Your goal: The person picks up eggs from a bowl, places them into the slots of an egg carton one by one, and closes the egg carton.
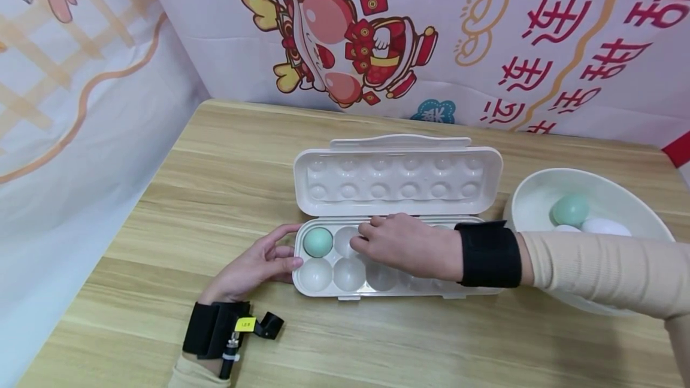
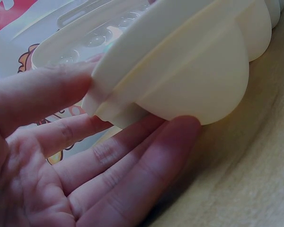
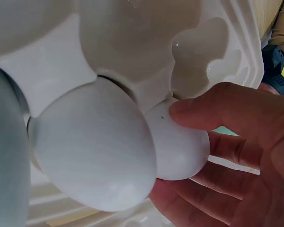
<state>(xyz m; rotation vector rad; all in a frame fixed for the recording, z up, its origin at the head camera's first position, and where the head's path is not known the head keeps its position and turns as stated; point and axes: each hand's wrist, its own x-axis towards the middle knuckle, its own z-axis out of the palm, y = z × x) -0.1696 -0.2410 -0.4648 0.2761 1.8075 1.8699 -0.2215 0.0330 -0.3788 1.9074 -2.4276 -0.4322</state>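
Note:
A white plastic egg box [image 1: 396, 289] lies with its lid [image 1: 399, 181] folded back. My left hand [image 1: 259, 265] grips the box's left end, thumb on the rim and fingers against the underside in the left wrist view. Over the back row, my right hand [image 1: 409, 244] holds a white egg [image 3: 182, 144] between thumb and fingers, low at a cup. Beside it another white egg [image 3: 94, 146] sits in its cup, with a pale green egg [image 3: 4, 156] past that. One more green egg [image 1: 318, 242] fills the back left cup. From the head, my right hand hides several cups.
To the right stands a large cream bowl [image 1: 530, 196] with a green egg [image 1: 570, 210] and white eggs [image 1: 606, 227] inside; my right forearm crosses over it. A printed cloth [image 1: 226, 64] hangs behind the wooden table [image 1: 178, 196].

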